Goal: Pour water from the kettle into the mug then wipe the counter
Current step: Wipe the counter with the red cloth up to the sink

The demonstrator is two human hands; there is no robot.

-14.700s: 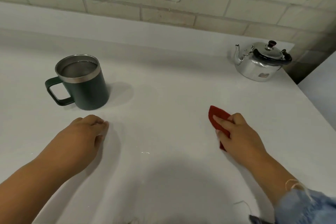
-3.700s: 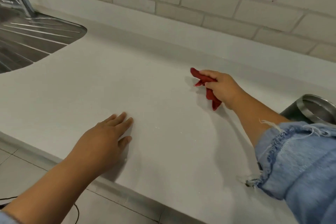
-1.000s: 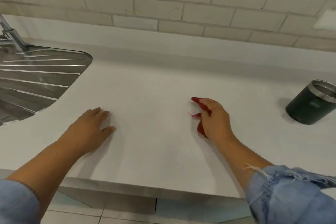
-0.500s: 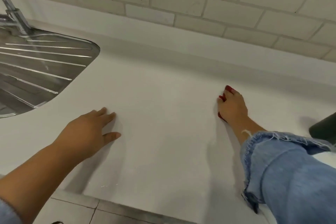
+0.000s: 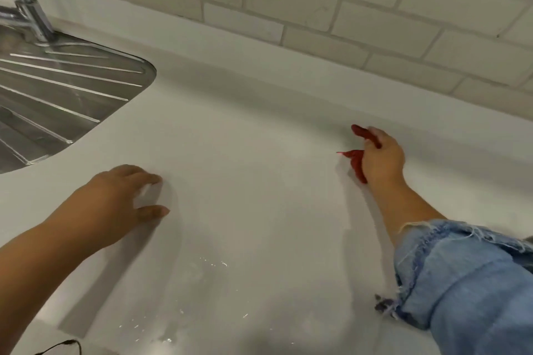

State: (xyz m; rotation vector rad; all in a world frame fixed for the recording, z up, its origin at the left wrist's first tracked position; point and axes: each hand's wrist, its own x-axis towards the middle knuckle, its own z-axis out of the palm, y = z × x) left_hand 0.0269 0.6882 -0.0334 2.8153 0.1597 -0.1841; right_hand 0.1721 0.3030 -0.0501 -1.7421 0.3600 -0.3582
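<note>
**Cloth swept back toward the wall**

Since half a second earlier, the right hand (image 5: 382, 157) had carried the cloth (image 5: 357, 163) rightward, fingers clamped on it, pressing it to the counter (image 5: 259, 181), likely to wipe. Red and bunched, it lay near the backsplash. Left hand (image 5: 115, 202) rested empty, fingers spread, probably bracing. Droplets (image 5: 213, 262) glinted nearer.

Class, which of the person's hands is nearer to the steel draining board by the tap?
Left. The left hand rests on the counter just right of the draining board; the right hand, gripping the red cloth, is much farther right.
</note>
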